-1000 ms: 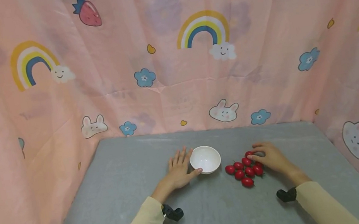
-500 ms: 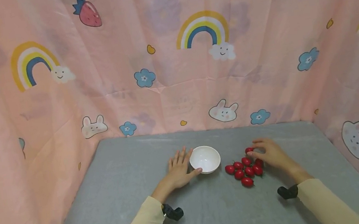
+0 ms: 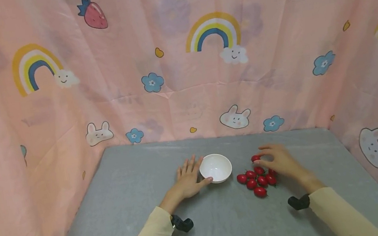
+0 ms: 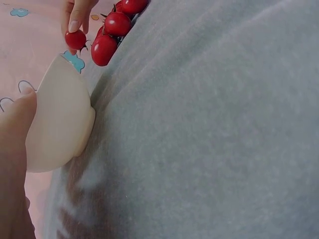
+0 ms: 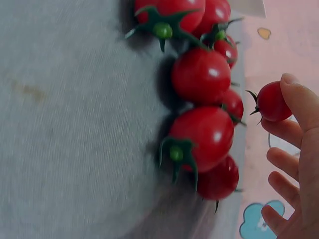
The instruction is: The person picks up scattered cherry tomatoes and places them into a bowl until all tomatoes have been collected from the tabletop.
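Note:
A small white bowl stands on the grey cloth, its inside showing no contents. My left hand lies at the bowl's left side, fingers straight and spread, with the thumb at the near rim. Between thumb and index finger, my right hand pinches a cherry tomato with a green calyx. In the right wrist view that tomato hangs above the cloth and its other fingers are loosely bent. Several more cherry tomatoes lie in a cluster right of the bowl, just below the right hand.
The grey cloth-covered table is bordered by pink printed curtains at the back and sides. Each wrist wears a black camera, the left camera and the right camera.
My right hand has picked the tomato up from the far end of the cluster and carried it slightly away and left, towards the bowl. The left hand and bowl stay put.

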Tool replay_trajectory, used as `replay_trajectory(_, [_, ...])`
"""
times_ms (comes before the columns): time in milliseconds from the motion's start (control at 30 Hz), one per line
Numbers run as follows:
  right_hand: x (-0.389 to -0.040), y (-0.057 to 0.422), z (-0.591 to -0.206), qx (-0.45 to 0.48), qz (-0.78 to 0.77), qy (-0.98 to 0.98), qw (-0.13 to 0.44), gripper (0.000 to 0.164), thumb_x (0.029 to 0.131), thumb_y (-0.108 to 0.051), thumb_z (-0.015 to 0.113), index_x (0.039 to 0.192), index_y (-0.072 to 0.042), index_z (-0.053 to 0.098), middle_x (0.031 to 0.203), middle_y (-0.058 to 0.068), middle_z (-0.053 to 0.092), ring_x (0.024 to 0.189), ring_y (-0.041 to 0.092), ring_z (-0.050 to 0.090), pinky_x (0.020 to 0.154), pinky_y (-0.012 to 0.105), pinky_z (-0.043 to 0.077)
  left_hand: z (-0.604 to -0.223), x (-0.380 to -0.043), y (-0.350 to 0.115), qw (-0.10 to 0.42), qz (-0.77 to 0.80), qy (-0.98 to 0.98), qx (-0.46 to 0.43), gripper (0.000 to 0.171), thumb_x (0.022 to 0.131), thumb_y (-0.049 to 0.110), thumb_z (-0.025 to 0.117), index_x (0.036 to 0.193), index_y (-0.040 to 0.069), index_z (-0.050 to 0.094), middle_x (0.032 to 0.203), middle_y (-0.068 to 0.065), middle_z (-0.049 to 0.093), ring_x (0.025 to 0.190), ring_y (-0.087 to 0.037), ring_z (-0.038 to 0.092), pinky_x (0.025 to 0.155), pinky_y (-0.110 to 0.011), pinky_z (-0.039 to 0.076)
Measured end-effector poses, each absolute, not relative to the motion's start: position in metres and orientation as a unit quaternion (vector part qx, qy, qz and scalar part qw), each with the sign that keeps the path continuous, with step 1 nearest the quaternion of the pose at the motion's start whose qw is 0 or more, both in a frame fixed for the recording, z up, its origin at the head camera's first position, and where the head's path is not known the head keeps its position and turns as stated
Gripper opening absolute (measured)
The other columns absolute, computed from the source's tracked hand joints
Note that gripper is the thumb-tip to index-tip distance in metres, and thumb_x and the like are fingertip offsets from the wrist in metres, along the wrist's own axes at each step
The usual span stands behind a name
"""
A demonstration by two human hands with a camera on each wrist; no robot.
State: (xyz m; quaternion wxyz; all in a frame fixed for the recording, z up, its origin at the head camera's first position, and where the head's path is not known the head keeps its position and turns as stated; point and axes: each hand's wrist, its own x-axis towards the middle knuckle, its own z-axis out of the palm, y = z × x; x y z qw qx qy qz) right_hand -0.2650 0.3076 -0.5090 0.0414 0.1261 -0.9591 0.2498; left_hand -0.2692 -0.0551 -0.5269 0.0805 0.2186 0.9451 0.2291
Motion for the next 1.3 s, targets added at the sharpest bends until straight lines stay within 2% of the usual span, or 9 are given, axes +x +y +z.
replay_trajectory(233, [-0.268,0.29,-0.505,0.14,0.249,-0.957,0.044,0.041,0.089,-0.042,0.072,0.117,-0.012,0.073,0.142,0.018,0.054,0.135,0.042,0.041,0.108,0.07,0.03,-0.524,-0.267,-0.055,0.076,0.23,0.944,0.222,0.087,0.094,0.07,0.043,0.161,0.026,0.01,0.169,-0.011,0.004,0.155,-0.04,0.004,0.119,-0.066,0.01])
replay_trajectory(700, [-0.275,0.253,-0.486,0.178,0.246,-0.951,0.061,0.035,0.087,-0.042,0.074,0.114,-0.02,0.075,0.141,0.012,0.057,0.133,0.036,0.047,0.108,0.066,0.035,-0.532,-0.271,-0.055,0.078,0.234,0.943,0.223,0.09,0.092,0.073,0.043,0.161,0.028,0.008,0.169,-0.009,0.002,0.156,-0.039,0.001,0.119,-0.066,0.007])
replay_trajectory(967, [-0.276,0.233,-0.482,0.2,0.248,-0.945,0.07,0.036,0.087,-0.043,0.074,0.114,-0.019,0.075,0.141,0.013,0.057,0.133,0.037,0.047,0.107,0.066,0.037,-0.529,-0.269,-0.054,0.071,0.224,0.947,0.22,0.088,0.093,0.073,0.042,0.161,0.028,0.01,0.169,-0.009,0.005,0.156,-0.039,0.005,0.119,-0.065,0.009])
replay_trajectory(1300, [-0.28,0.209,-0.487,0.219,0.254,-0.94,0.068,0.037,0.085,-0.046,0.075,0.113,-0.021,0.076,0.141,0.011,0.057,0.133,0.035,0.047,0.107,0.064,0.038,-0.529,-0.271,-0.052,0.088,0.219,0.948,0.214,0.089,0.092,0.073,0.041,0.161,0.028,0.006,0.169,-0.008,0.0,0.156,-0.037,0.001,0.12,-0.064,0.006])
